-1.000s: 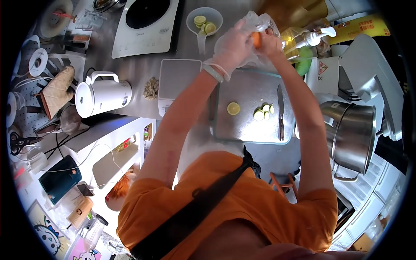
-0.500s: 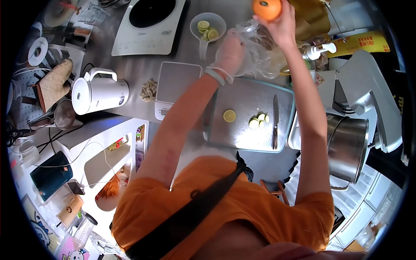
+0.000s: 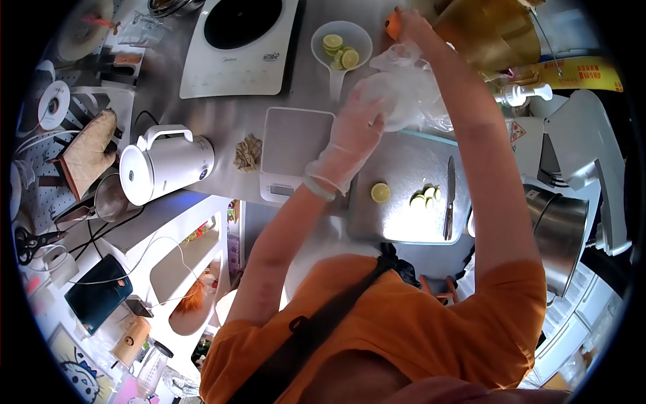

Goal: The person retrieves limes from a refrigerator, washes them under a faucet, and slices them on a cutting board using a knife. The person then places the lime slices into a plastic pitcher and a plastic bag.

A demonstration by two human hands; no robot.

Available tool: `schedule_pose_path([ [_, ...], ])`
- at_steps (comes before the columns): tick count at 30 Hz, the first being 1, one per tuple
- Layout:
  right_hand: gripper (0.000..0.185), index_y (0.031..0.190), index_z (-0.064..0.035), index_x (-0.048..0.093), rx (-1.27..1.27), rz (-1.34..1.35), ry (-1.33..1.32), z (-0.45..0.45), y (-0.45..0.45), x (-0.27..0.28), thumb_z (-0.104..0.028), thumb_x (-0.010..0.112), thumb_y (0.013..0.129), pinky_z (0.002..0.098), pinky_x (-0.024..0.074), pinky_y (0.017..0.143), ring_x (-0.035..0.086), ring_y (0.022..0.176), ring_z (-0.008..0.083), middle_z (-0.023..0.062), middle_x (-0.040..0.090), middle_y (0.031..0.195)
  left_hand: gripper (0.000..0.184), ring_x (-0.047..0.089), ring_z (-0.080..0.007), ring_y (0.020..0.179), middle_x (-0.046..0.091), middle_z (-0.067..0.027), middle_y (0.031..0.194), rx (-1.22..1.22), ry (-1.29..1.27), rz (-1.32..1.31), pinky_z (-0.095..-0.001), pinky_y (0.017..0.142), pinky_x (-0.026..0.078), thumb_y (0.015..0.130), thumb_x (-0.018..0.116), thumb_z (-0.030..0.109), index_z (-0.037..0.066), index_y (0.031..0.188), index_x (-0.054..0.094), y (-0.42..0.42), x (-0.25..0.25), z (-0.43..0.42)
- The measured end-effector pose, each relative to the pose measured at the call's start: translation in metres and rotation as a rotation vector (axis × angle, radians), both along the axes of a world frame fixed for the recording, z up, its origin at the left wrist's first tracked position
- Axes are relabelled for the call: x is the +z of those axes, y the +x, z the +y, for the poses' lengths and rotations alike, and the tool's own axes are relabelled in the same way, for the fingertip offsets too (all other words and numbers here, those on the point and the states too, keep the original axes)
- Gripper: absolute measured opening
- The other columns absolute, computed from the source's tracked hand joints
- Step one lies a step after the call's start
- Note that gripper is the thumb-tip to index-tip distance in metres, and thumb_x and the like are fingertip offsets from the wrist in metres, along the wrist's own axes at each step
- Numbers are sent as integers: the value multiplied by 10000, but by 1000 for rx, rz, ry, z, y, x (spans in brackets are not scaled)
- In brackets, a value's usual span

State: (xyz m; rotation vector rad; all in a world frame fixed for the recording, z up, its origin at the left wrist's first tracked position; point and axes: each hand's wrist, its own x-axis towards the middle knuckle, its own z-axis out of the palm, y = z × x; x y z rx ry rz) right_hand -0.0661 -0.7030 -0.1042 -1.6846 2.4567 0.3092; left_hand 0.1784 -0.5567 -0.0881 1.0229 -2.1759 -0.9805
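My left hand (image 3: 356, 131), in a thin clear glove, has its fingers closed on a clear plastic bag (image 3: 410, 94). The bag is crumpled and hangs over the far edge of the cutting board (image 3: 397, 227). Beyond it, my right hand (image 3: 414, 28) grips an orange (image 3: 393, 25), mostly hidden by the fingers. On the board lie a cut lemon half (image 3: 380, 192), several small green-edged slices (image 3: 425, 197) and a knife (image 3: 450, 198). A white handled strainer (image 3: 341, 30) with several lemon slices (image 3: 350, 58) stands left of the bag.
A kitchen scale (image 3: 296, 141) sits left of the board, beside a small beige heap (image 3: 247, 153). Further left are a white kettle (image 3: 165, 165) and an induction cooker (image 3: 232, 77). At right stand a pump bottle (image 3: 521, 94), a stand mixer (image 3: 579, 128) and a steel pot (image 3: 562, 236).
My right hand has turned and lowered the orange toward the back of the counter. My left hand has drawn nearer me, still on the bag. The whole view has shifted slightly.
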Motion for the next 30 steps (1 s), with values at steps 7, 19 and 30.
schedule_pose_path([
  [7,497,1171,-7,505,329,-209,-573,25,-6,42,-136,634,709,402,487,769,580,914,367,250,570,1012,312,594,-250,857,510,-123,1194,47,-76,-16,-322,753,487,780,622,115,89,1091,594,3,0,-5],
  [19,484,1132,-75,547,-31,-589,-182,365,57,16,-180,730,696,414,436,860,510,1065,323,165,513,1144,378,562,-349,990,571,-208,1093,-76,-226,92,-367,858,452,755,631,92,10,1119,570,-15,32,8],
  [30,480,1088,-115,576,-199,-513,-322,408,103,-20,-82,746,640,405,418,868,465,1003,328,127,469,1103,286,555,-338,936,563,-154,1057,-279,-3,74,-384,812,462,765,604,100,59,1048,603,-28,0,95],
])
